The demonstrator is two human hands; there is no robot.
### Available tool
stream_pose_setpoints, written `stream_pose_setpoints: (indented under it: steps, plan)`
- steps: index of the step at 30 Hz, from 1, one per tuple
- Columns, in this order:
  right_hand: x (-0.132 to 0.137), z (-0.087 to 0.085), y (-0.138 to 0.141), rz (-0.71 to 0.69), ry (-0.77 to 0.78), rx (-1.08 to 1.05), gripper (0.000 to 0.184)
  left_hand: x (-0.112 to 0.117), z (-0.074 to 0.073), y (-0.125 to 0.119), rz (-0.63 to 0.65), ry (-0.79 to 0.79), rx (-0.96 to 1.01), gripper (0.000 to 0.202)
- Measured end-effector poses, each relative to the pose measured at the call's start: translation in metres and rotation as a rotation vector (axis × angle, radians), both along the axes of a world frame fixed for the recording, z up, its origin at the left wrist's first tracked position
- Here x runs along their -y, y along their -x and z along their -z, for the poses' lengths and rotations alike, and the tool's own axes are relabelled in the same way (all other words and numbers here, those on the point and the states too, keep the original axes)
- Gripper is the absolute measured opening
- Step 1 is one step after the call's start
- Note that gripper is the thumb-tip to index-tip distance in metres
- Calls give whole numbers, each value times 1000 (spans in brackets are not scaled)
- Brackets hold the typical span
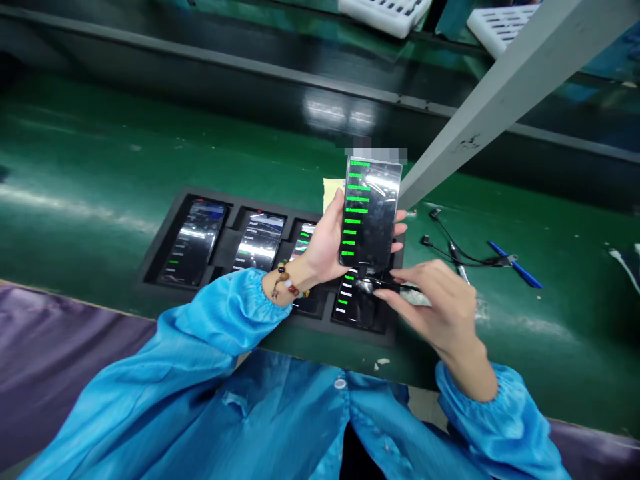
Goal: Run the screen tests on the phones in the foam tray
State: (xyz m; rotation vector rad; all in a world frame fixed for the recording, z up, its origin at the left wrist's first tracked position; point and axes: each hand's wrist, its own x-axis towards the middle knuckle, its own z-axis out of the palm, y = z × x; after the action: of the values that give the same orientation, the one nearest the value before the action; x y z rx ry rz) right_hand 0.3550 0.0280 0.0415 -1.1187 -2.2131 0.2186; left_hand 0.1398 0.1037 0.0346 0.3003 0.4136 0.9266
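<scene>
My left hand [325,243] is wrapped round a smartphone [373,213], held up and tilted above a dark tray. Rows of green text run down the left side of its black screen. Just below the phone's lower edge, my right hand [440,303] pinches a thin black cord-like thing [407,287] between thumb and fingers. Its tip is near a shiny spot below the phone; whether it touches anything I cannot tell. Beneath lies the tray [155,267] with several phones in its slots, among them one at the left [193,240] and one beside it [257,243]. My left arm hides part of the tray.
To the right lie black cables [463,250], a dark pen [457,260] and a blue pen [517,267]. A grey post [480,120] slants behind the phone. A yellow paper [331,191] shows beside my left hand. White slotted trays [387,15] stand at the back.
</scene>
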Motion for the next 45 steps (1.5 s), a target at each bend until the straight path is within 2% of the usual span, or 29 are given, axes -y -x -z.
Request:
stream_pose_setpoints:
  steps: [2,4,5,7,10,13,17,21,30,34,37,41,45]
  plan:
    - [-3,-4,-14,-23,240,-39,34,-4,-4,4,-20,-6,1,79]
    - [-8,-3,-26,-61,493,-34,30,-7,-6,8,-46,-25,-10,75]
    - [-10,-1,-32,-68,581,-35,30,-8,-7,9,-52,-41,-20,73]
    - [-13,1,-43,-40,662,-52,35,-11,-7,11,-48,-74,-39,68]
    - [-15,1,-58,20,655,-87,38,-12,-3,12,-12,-117,-69,59]
    - [-17,1,-68,21,640,-86,37,-11,3,10,23,-154,-119,54]
    - [-21,14,-68,-29,594,-92,39,-8,12,7,81,-194,-153,74]
    - [-23,29,-64,11,522,-182,43,-5,15,5,145,-227,-185,86]
    - [-21,38,-60,100,539,-289,45,-1,12,1,156,-206,-258,91]
    - [-18,46,-46,188,480,-455,39,-2,17,1,184,-177,-211,79]
    - [-16,51,-26,151,428,-607,57,-3,22,-1,211,-105,-157,63]
    - [-15,50,-3,135,403,-596,70,1,27,-5,239,-43,-116,61]
    - [-16,46,9,172,440,-641,72,7,29,-8,281,-52,-129,62]
